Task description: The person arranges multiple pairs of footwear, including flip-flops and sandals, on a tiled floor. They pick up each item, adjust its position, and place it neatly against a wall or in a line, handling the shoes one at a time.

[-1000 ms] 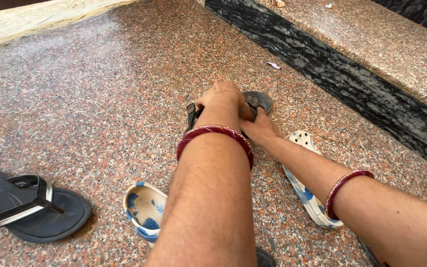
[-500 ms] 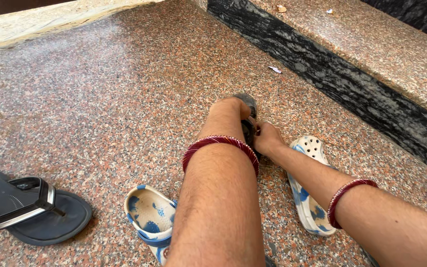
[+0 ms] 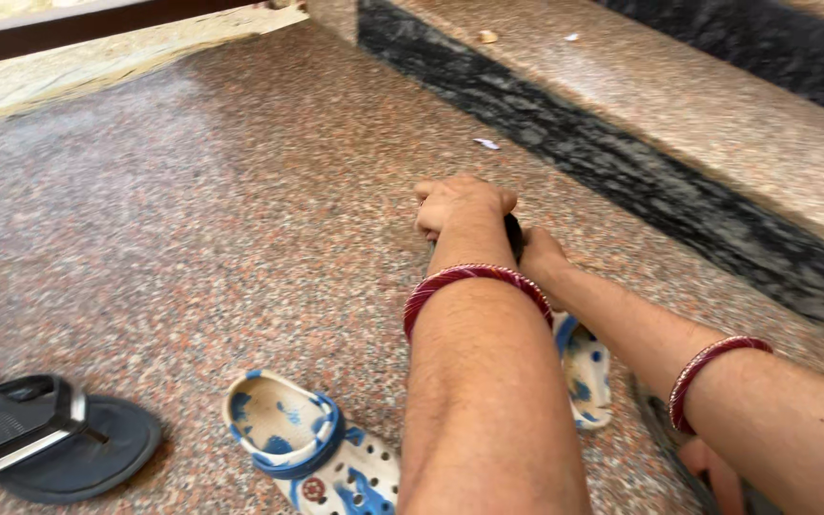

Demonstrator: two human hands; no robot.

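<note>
nearest the camera, a white and blue clog (image 3: 312, 448) lies on the speckled granite floor (image 3: 202, 238), just left of the left forearm, and a second white and blue clog (image 3: 586, 370) shows between the two forearms, partly hidden under them. off to the left, well apart from the hands, a dark flip-flop with a silver-edged strap (image 3: 45, 439) lies at the frame's edge. both wrists wear a red bangle. farther out, the left hand (image 3: 464, 205) is curled shut over the top of a dark sandal (image 3: 514, 236), of which only a thin sliver shows beside the wrist; the right hand (image 3: 541, 256) presses against the same sandal from the right, its fingers hidden behind the left arm, so how tightly it closes cannot be told. wide bare floor lies open to the left and ahead of the hands. to the right, the room ends near the hands at a black stone riser (image 3: 622, 181) under a granite step (image 3: 679, 105), running diagonally. a small white scrap (image 3: 486, 144) lies at the riser's foot, beyond the hands.
</note>
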